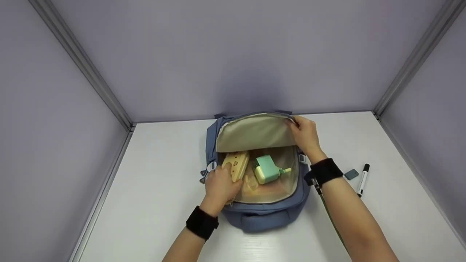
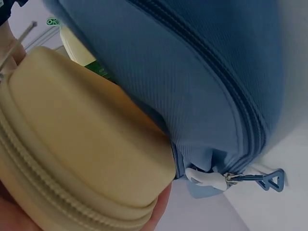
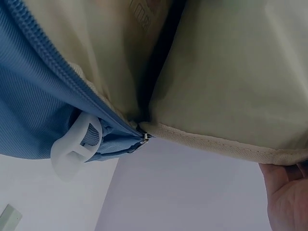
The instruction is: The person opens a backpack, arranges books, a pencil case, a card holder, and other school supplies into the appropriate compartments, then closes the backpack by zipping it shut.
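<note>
A blue backpack [image 1: 267,220] lies on the table with its main opening unzipped. My left hand [image 1: 221,186] grips a pale yellow zippered pencil case [image 1: 238,163] at the left side of the opening; the case fills much of the left wrist view. With its fingers on the flap's edge, my right hand [image 1: 306,135] holds up the beige-lined flap [image 1: 258,134]. Inside the bag, right of the pencil case, sits a mint-green and yellow box-shaped thing [image 1: 268,170] with a small handle, resembling a crank pencil sharpener. The bag's far interior is hidden by the flap.
To the right of the bag, a black-capped white marker [image 1: 363,180] and a small grey-green flat piece [image 1: 351,174] lie on the white table [image 1: 160,174]. A white buckle [image 3: 77,147] hangs at the bag's side. Panel walls enclose the back and sides.
</note>
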Demonstrator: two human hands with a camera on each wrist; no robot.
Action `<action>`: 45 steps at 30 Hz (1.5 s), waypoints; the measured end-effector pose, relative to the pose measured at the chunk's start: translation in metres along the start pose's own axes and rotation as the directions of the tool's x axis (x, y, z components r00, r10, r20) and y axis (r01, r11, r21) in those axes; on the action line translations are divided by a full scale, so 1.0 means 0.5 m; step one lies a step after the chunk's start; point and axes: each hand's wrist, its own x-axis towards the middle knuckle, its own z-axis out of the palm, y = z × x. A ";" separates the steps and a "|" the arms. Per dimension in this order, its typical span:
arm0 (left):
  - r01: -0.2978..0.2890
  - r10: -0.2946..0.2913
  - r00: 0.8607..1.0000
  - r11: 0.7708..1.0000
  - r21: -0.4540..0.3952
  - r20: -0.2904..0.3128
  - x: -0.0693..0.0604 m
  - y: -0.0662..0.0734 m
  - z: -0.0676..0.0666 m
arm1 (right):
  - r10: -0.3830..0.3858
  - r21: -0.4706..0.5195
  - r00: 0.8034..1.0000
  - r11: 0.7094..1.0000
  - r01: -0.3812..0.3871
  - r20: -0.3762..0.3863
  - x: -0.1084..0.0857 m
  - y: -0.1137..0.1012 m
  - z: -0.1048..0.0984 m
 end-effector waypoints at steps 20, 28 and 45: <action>-0.096 0.099 0.981 0.995 -0.020 0.169 0.037 0.028 0.029 | 0.003 0.001 1.000 1.000 -0.003 -0.027 -0.005 0.007 -0.013; -0.365 0.356 0.920 0.931 0.026 0.163 -0.009 -0.017 -0.011 | -0.010 -0.026 1.000 1.000 0.009 -0.025 -0.007 0.008 -0.011; -0.482 0.510 0.856 0.847 0.223 -0.086 0.016 0.006 0.030 | -0.025 0.026 0.999 0.999 0.026 -0.035 -0.011 0.004 -0.007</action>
